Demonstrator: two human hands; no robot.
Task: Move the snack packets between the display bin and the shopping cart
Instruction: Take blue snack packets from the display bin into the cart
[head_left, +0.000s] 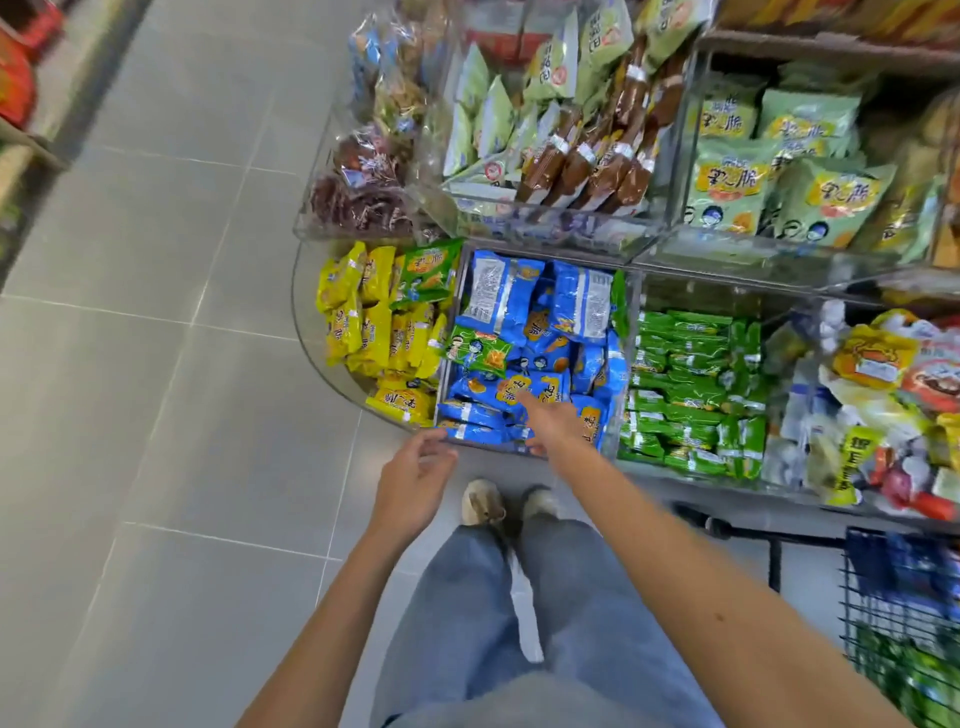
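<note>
1. Directly below the camera, a person stands on the grey tiled floor (156, 364) in front of a clear acrylic display bin (535, 451) split into compartments.
2. The right hand (550, 423) reaches over the bin's front edge into the middle compartment, fingers spread apart and empty, the forefinger touching a blue snack packet with a yellow label (511, 389) near the top of the heap.
3. That compartment is full of blue snack packets (576, 306) lying at all angles, and one green snack packet (480, 351) rests among them toward the left side.
4. The left hand (415, 480) hovers just outside the bin's front left corner, fingers loosely curled and holding nothing.
5. Yellow snack packets (374, 332) fill the curved compartment to the left, and flat green packets (691, 395) are stacked in the one to the right.
6. The black wire shopping cart (904, 623) stands at the lower right, beside the person's right arm, with blue and green packets blurred inside it.
7. Pale green bags (737, 182) sit in the upper clear bins behind.
</note>
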